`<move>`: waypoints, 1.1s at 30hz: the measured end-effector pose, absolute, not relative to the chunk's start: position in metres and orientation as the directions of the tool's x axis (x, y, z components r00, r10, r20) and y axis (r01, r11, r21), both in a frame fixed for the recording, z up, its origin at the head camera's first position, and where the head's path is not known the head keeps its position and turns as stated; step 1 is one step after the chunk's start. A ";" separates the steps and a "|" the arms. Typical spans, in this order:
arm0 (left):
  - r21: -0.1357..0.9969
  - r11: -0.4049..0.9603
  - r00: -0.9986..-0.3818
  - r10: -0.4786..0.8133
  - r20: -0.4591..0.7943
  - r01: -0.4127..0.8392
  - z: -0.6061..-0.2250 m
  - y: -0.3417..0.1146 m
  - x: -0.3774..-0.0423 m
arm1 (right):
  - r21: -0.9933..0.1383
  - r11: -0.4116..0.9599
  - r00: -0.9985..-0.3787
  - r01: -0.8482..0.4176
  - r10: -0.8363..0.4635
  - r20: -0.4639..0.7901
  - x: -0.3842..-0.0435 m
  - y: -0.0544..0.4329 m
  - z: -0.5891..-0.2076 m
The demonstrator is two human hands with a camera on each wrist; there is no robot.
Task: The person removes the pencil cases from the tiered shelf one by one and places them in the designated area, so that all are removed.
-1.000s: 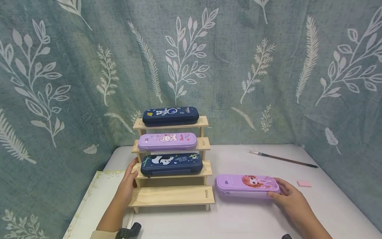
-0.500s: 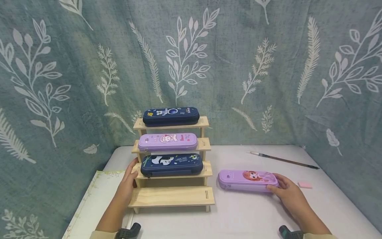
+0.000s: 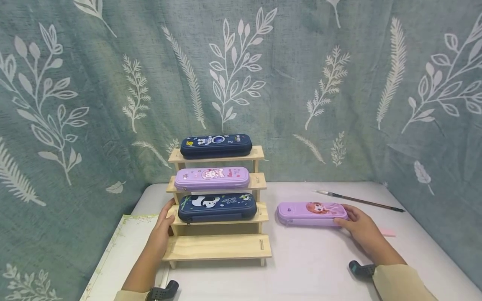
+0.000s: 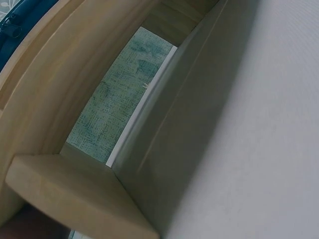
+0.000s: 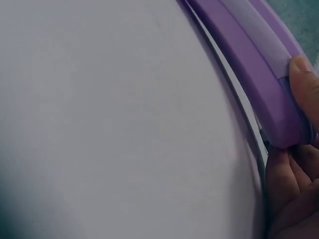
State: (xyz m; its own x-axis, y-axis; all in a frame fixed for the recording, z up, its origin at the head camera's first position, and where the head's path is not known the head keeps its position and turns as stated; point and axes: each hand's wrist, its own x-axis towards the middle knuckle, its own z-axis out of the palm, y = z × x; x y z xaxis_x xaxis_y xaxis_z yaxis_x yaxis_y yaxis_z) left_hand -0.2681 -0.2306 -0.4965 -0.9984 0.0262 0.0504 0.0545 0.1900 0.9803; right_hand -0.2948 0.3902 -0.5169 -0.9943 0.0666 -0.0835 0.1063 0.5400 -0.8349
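Observation:
A wooden stepped shelf (image 3: 218,246) stands on the table, left of centre in the head view. My left hand (image 3: 162,230) holds its left side, thumb by the third tier from the top; in the left wrist view the wood hides most of that hand. To the right of the shelf, my right hand (image 3: 357,223) grips the right end of a purple pencil case (image 3: 295,213) with a red-haired girl on its lid. Seen from the right wrist, the thumb (image 5: 305,82) lies on the case's side and fingers (image 5: 283,177) are under its end.
From top down, the shelf bears a navy astronaut pencil case (image 3: 216,146), a purple pencil case (image 3: 211,179) and a navy panda pencil case (image 3: 217,207); its lowest tier is bare. A brush (image 3: 361,201) and a partly hidden pink eraser (image 3: 388,232) lie right. Paper (image 3: 120,251) lies left.
My right hand has moved the girl-printed purple pencil case away from me, towards the back of the table. My left hand has stayed on the shelf.

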 end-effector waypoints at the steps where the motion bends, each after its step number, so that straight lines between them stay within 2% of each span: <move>1: 0.981 0.188 -0.999 0.025 0.048 0.052 -0.497 -0.231 -0.268 | -0.835 0.540 -0.994 0.107 0.069 -0.083 -0.298 0.391 -0.517; 12: 0.980 0.192 -0.999 0.019 0.042 0.045 -0.495 -0.231 -0.269 | -0.803 0.578 -0.989 0.145 0.081 -0.121 -0.318 0.398 -0.517; 27: 0.973 0.227 -0.999 0.014 0.046 0.047 -0.496 -0.233 -0.271 | -0.758 0.632 -0.986 0.163 0.118 -0.114 -0.319 0.393 -0.521; 33: 0.978 0.193 -0.997 0.026 0.075 0.078 -0.498 -0.233 -0.271 | -0.781 0.600 -0.985 0.171 0.120 -0.123 -0.317 0.393 -0.520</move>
State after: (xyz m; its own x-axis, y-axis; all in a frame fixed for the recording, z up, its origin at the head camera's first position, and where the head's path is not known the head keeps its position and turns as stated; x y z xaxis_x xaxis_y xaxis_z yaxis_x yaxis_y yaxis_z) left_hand -0.2707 -0.2325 -0.4983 -0.9969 0.0256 0.0748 0.0783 0.1933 0.9780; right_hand -0.3165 0.3927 -0.5197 -0.9850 0.1205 -0.1235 0.1713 0.6000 -0.7814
